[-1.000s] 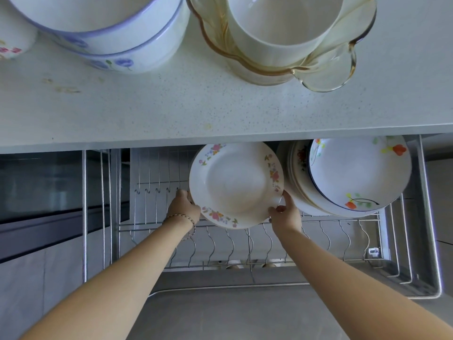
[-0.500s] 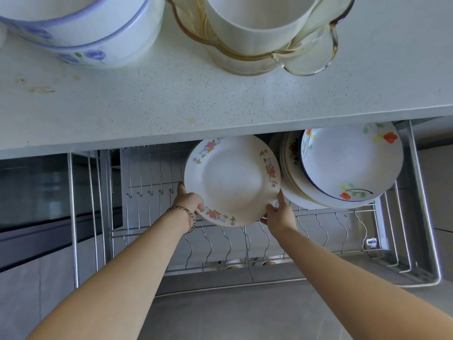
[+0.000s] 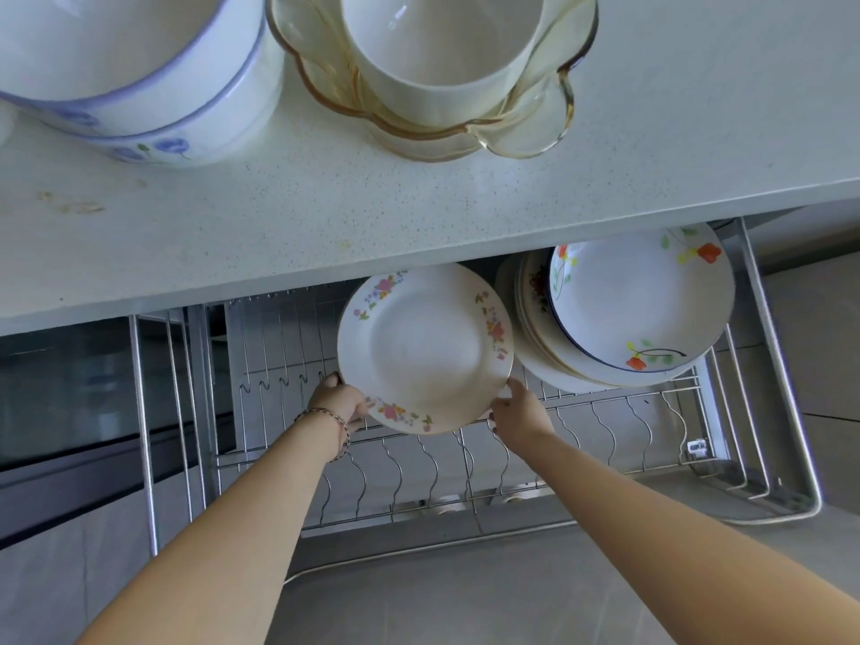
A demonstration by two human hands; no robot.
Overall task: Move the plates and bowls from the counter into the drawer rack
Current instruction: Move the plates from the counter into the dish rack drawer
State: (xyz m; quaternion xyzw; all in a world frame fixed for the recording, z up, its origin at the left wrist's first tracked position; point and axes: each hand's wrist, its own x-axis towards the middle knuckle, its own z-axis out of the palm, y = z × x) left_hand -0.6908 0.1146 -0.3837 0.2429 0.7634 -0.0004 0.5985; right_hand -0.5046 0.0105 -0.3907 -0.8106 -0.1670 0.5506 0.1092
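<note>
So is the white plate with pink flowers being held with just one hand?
No, both hands hold the white plate with pink flowers: the left hand grips its lower left rim and the right hand its lower right rim.

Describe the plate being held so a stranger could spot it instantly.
Look below the counter edge into the wire drawer rack. Left of the leaning plate stack, both hands grip one plate: white, with small pink flower sprays around its rim.
</note>
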